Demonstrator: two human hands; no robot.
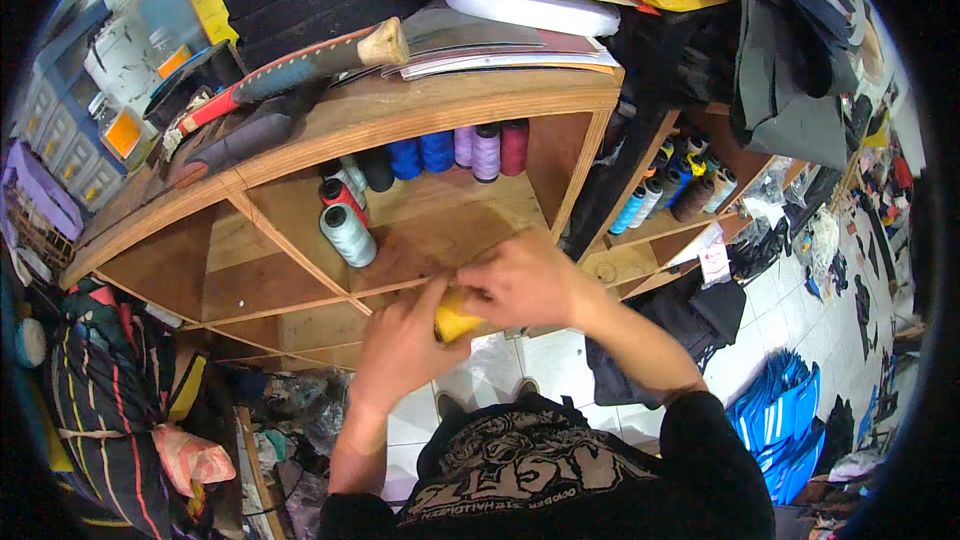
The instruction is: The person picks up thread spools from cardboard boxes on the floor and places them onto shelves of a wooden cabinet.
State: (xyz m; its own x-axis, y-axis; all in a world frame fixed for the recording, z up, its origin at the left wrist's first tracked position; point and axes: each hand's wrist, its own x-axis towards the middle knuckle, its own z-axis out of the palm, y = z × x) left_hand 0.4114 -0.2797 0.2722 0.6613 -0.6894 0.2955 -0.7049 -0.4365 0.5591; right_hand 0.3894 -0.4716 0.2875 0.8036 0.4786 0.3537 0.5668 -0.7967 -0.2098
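As fingers (430, 298) hold yellow spool (458, 317), long axis slants.

A spool (458, 317) sits between left grip (400, 340) and right grip (525, 285), before a shelf (480, 97) with other spools (487, 152) inside.

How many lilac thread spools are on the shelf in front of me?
2: one lilac spool beside a blue spool, the other lilac spool beside the maroon spool. More may be hidden behind them.
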